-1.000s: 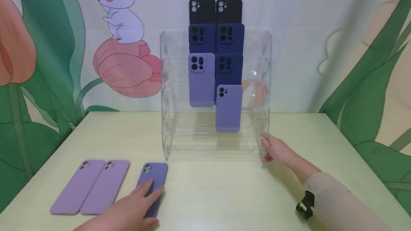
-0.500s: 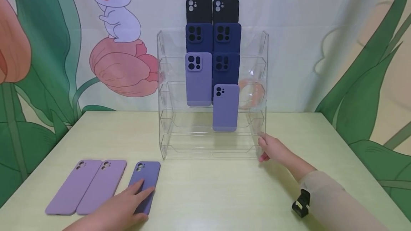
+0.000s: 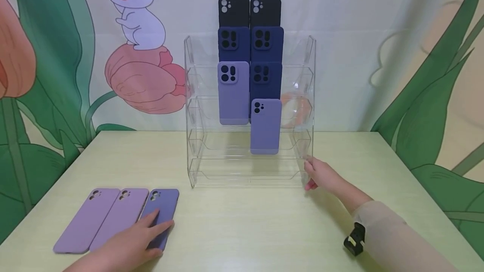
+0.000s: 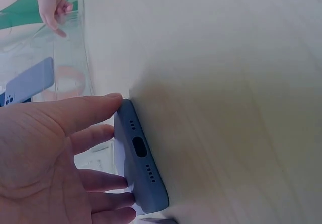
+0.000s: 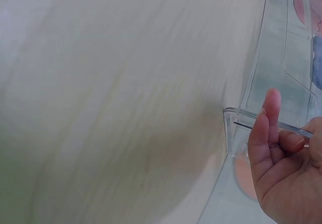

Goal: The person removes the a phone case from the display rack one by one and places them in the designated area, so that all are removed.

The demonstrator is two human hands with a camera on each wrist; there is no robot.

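Observation:
A blue-purple phone case (image 3: 165, 201) lies flat on the table, its right-hand edge and camera end showing. My left hand (image 3: 126, 238) rests on it with fingers spread and fairly straight. Its thumb touches the case's lower end, where the left wrist view shows the port cutout (image 4: 140, 147). To its left, close alongside, lie two pink-purple phone cases (image 3: 87, 221). My right hand (image 3: 321, 175) pinches the lower right side panel of a clear tiered display rack (image 3: 188, 95); in the right wrist view the panel edge (image 5: 246, 114) passes between thumb and fingers.
The rack bears two black cases (image 3: 234, 14) on top, then navy cases (image 3: 266, 41), and purple cases (image 3: 266, 129) lower down. A curtain with a rabbit and tulips (image 3: 140, 81) hangs behind the pale table (image 3: 242, 226).
My left hand has slid the blue-purple case leftward over the table, up to the pink-purple pair. My right hand keeps its hold on the rack. The head view has shifted slightly.

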